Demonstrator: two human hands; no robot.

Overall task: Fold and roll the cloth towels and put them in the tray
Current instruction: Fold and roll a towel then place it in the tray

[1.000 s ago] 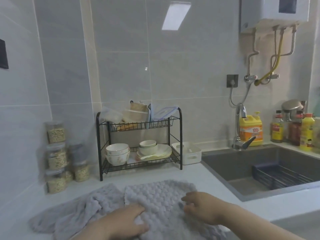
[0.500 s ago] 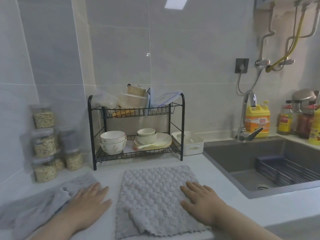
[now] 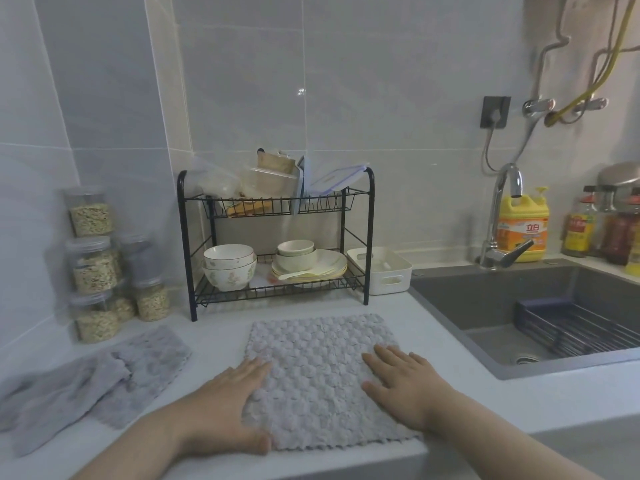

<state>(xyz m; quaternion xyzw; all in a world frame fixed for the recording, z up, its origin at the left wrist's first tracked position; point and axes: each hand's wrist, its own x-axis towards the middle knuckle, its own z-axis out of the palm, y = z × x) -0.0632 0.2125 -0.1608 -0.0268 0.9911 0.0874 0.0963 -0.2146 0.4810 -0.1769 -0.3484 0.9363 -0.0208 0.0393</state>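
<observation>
– What are the hands doing?

– Both lie flat, fingers straight, gripping nothing. The left hand (image 3: 221,407) presses on the left edge of a grey bobbled towel (image 3: 322,368), its fingertips on the cloth and its thumb by the near corner. The right hand (image 3: 401,386) rests on the towel's right side with its fingers spread.

– And the towel itself?

– It is spread out square on the white bench (image 3: 450,396), its near edge right at the bench's front lip.

– Any more towels?

– Yes. At nine o'clock from it, apart from it, lies a rumpled heap of grey towels (image 3: 86,382). I cannot tell how many.

– Where is the tray?

– At one o'clock from the spread towel, a white tray (image 3: 403,271) with cut-out handles stands just beside the right leg of a black wire rack (image 3: 186,244). The rack is at twelve o'clock, with bowls (image 3: 230,265) and plates (image 3: 311,265) on its lower shelf and plastic boxes on top.

– What about further out?

– At ten o'clock, stacked jars (image 3: 93,265) of grain stand in the corner against the tiles. At three o'clock is the grey sink (image 3: 485,299), with a dark wire basket (image 3: 571,327) inside. Behind it are a tap (image 3: 502,216) and a yellow bottle (image 3: 523,226).
</observation>
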